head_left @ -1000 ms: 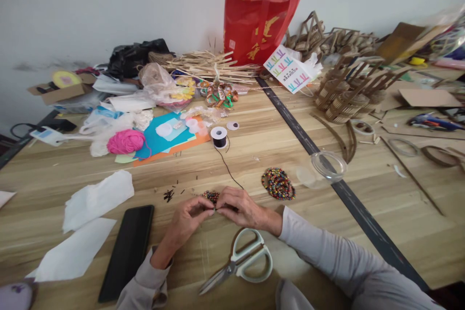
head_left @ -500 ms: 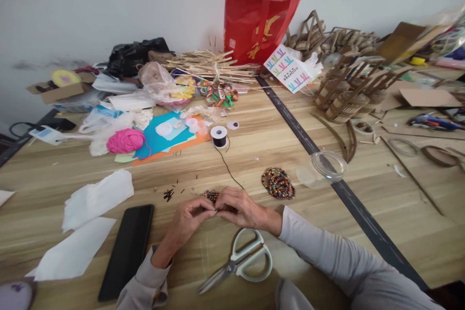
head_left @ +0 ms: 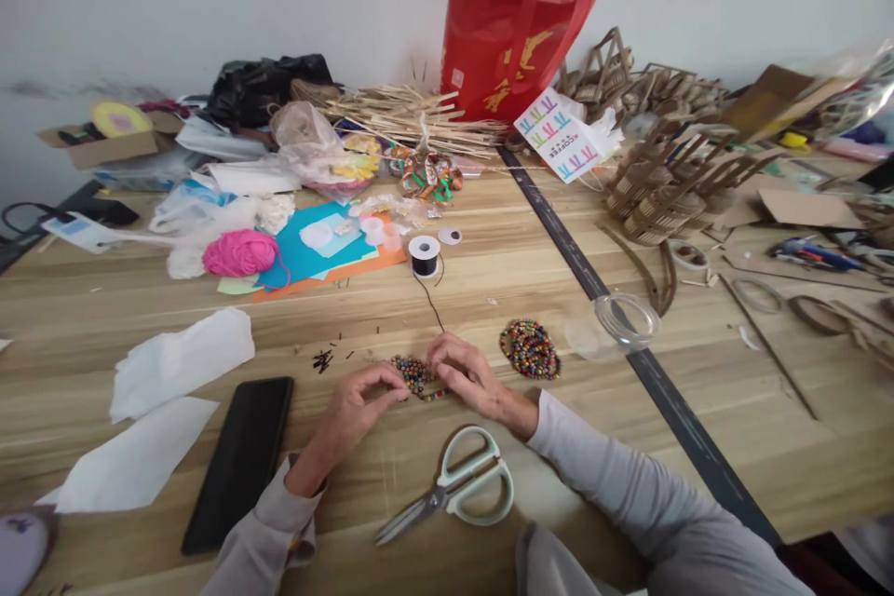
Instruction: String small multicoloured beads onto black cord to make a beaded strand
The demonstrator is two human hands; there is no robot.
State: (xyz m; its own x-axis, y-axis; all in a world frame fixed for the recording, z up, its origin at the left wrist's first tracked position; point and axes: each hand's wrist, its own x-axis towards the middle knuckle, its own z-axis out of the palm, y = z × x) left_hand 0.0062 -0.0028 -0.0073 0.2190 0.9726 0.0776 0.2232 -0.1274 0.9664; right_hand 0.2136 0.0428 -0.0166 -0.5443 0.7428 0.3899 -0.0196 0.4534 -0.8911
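Observation:
Between my two hands runs a short row of coloured beads (head_left: 434, 395) on a thin cord. My left hand (head_left: 356, 410) pinches with thumb and forefinger at the left end of this row; the cord there is too fine to see clearly. My right hand (head_left: 471, 379) is closed on the right end of the beaded cord. Black cord (head_left: 429, 303) leads from a white spool (head_left: 425, 256) down to my right hand. A small pile of loose beads (head_left: 411, 372) lies just behind my fingertips. To the right rests a coil of strung multicoloured beads (head_left: 531, 349).
Scissors with pale handles (head_left: 481, 475) lie in front of my hands. A black phone (head_left: 237, 466) and white paper pieces (head_left: 185, 363) are at left. Short black bits (head_left: 322, 360), pink yarn (head_left: 239, 253), a red bag (head_left: 513, 28) and small woven baskets (head_left: 653, 196) lie farther off.
My hands have moved apart from their earlier meeting point, so the beaded row and the loose beads now show between them. The camera view has shifted slightly.

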